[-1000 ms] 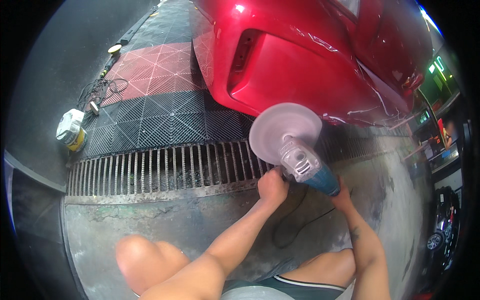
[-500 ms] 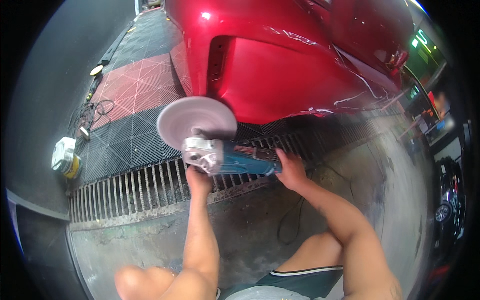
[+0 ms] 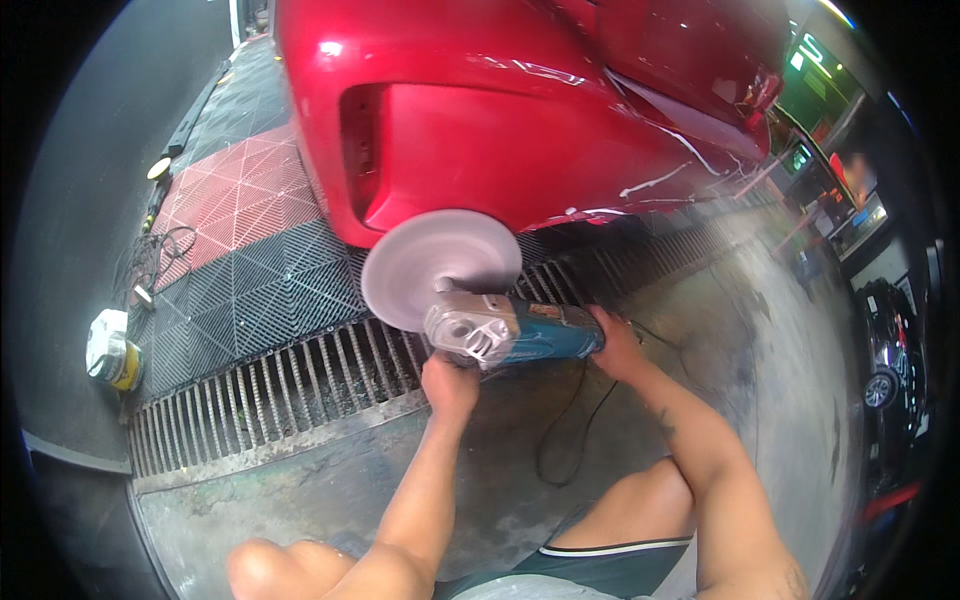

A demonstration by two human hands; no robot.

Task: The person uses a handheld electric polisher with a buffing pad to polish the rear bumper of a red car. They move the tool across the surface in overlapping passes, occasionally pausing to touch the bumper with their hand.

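A blue electric polisher [image 3: 545, 338] with a silver metal head is in both my hands. My left hand [image 3: 450, 387] is closed under the head; the part it grips is mostly hidden. My right hand [image 3: 617, 345] wraps the rear end of the body. The polisher's round, pale pad [image 3: 405, 275] looks smeared, as if spinning. Its upper rim overlaps the lower edge of a glossy red car bumper [image 3: 470, 150]; whether it touches cannot be made out. A dark recess [image 3: 362, 150] is set in the bumper's left part.
A metal drain grate [image 3: 270, 400] runs beneath the polisher. A black cord [image 3: 545, 470] loops on the concrete floor [image 3: 300, 520]. Left stand a white-and-yellow container [image 3: 112, 350] and a corded tool with a yellow pad [image 3: 158, 170]. A dark car [image 3: 885, 350] is far right.
The polisher has moved right along the bumper's lower edge, away from its left corner, with both hands still on it. My view has shifted, so the car sits further left.
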